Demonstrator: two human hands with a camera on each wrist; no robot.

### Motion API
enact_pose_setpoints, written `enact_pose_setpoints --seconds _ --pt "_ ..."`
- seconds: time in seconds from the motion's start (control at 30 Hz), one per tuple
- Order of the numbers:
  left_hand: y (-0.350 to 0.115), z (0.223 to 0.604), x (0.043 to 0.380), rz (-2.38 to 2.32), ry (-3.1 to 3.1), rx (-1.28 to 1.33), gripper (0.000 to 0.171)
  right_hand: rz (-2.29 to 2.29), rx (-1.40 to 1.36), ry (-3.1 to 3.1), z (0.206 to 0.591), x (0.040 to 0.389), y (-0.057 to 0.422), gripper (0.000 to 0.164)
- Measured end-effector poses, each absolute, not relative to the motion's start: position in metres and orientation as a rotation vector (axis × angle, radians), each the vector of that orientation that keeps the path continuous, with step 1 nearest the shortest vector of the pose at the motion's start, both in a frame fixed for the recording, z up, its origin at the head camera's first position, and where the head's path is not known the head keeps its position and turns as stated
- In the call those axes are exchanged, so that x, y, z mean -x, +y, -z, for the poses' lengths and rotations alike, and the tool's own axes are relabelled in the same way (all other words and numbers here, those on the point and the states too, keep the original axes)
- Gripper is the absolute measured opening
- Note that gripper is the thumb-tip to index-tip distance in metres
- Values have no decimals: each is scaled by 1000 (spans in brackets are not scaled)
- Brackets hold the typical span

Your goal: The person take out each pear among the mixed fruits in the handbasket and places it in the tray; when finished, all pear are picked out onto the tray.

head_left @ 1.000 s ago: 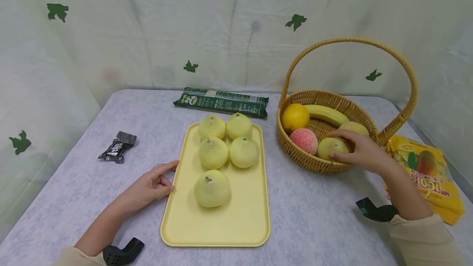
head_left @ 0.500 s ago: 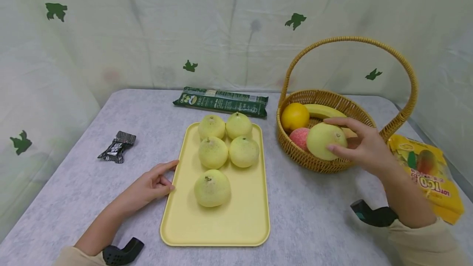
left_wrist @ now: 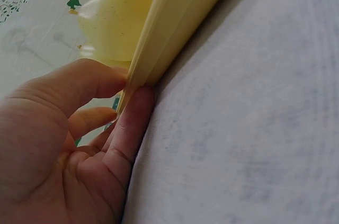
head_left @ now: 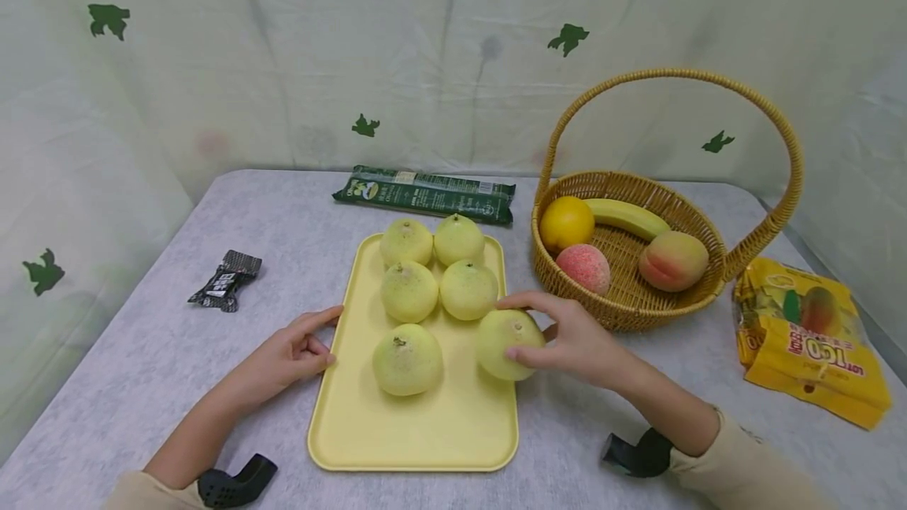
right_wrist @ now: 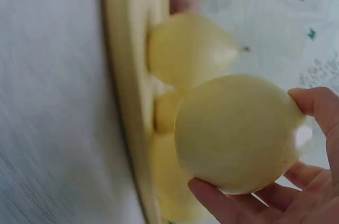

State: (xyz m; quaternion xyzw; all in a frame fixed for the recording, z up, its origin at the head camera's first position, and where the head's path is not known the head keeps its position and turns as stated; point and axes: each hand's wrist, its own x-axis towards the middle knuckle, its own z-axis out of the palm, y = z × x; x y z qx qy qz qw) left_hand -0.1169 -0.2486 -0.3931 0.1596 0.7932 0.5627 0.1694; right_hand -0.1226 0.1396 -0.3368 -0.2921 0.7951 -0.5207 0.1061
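Note:
My right hand (head_left: 570,341) holds a round yellow-green pear (head_left: 506,345) over the right rim of the yellow tray (head_left: 414,443), thumb and fingers spread around it. In the right wrist view this pear (right_wrist: 238,134) stands before the others, and I cannot tell whether it touches the tray. A larger pear (head_left: 407,360) sits alone at mid-tray, with several more pears (head_left: 409,292) grouped toward the far end. At the tray's left edge my left hand (head_left: 283,360) grips the rim by thumb and fingertips; the left wrist view shows fingers (left_wrist: 135,115) against the tray's outer wall.
A wicker basket (head_left: 609,312) with a tall handle holds an orange (head_left: 567,224), a banana (head_left: 627,217) and two peaches (head_left: 673,260). Beside it lies a yellow snack bag (head_left: 815,341). A green packet (head_left: 425,195) lies behind the tray, a black wrapped sweet (head_left: 225,282) to the left.
My right hand has lifted the pear out of the basket and carried it left to the tray, uncovering the right-hand peach. My left hand and the tray have stayed put.

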Motion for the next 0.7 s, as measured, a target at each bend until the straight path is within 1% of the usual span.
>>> enact_pose_setpoints --seconds 0.13,0.27,0.47,0.7 --pt "-248 393 117 -1594 2257 -449 64 1477 816 2334 352 121 125 49" --pt "-248 393 117 -1602 2244 -449 64 1440 770 2367 358 119 116 52" --pt "-248 392 116 -1601 2242 -442 65 1388 721 2364 357 118 112 60" --pt "-249 393 116 -1603 2243 -447 64 1406 758 2243 355 116 113 69"
